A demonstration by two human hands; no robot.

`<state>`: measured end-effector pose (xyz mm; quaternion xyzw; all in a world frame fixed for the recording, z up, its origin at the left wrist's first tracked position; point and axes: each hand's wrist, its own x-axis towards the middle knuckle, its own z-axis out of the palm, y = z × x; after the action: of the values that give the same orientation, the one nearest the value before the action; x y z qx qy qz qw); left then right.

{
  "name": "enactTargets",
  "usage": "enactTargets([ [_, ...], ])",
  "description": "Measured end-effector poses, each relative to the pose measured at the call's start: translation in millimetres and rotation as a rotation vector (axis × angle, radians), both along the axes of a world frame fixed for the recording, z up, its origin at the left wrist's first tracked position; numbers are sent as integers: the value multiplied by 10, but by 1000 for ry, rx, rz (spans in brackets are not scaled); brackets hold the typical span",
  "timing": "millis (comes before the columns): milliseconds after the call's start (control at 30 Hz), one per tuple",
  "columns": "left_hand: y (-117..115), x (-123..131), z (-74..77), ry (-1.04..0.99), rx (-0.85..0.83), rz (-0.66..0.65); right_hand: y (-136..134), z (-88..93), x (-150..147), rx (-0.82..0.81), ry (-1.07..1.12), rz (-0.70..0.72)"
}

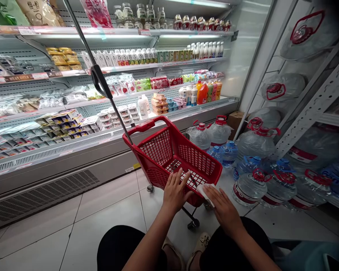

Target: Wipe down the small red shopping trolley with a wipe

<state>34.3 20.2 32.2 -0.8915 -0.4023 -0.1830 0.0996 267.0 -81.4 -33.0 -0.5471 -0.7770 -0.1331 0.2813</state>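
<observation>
A small red shopping cart (pixel 158 165) with a latticed plastic basket stands before my knees. My left hand (pixel 175 192) lies at the basket's near side with its fingers spread; nothing shows in it. Under the fingers of my right hand (pixel 224 209) is a folded white cloth (pixel 205 192), perhaps a wipe, held against the basket's near right corner. From the cart's far left end rises a long dark pole (pixel 83 41) with a black clip (pixel 101 81) on it. The palm sides of both hands are hidden.
A refrigerated display case (pixel 110 150) full of dairy cups, bottles and pouches runs along the back and left. Large water jugs (pixel 250 188) crowd the floor at the right, beside a white metal rack (pixel 310 98) with more jugs. Grey floor tiles (pixel 101 218) lie below.
</observation>
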Motion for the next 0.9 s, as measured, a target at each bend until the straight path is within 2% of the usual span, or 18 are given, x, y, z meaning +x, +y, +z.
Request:
enactTargets([
  [100, -98, 48, 23, -26, -28, -69, 47, -17, 63, 20, 22, -76],
  [267, -198, 169, 6, -72, -79, -157, 147, 19, -326, 38, 63, -100],
  [333, -187, 155, 2, -62, -80, -213, 188, 31, -379, 50, 64, -91],
  [400, -145, 44, 29, -36, -51, -226, 203, 25, -292, 60, 59, -90],
  [467, -85, -171, 94, -26, 3, -145, 186, 5, -108, 60, 49, -114],
  [600, 8, -712, 281, -106, 116, 149, 130, -52, 243, -4, 63, -205],
  [667, 3, -878, 346, -120, 140, 200, 148, -70, 293, -13, 103, -241],
  [767, -66, -877, 356, -130, 134, 177, 259, -37, 124, 26, 171, -261],
  [900, -184, -644, 282, -137, 112, 154, 479, 173, -519, 64, 165, -106],
])
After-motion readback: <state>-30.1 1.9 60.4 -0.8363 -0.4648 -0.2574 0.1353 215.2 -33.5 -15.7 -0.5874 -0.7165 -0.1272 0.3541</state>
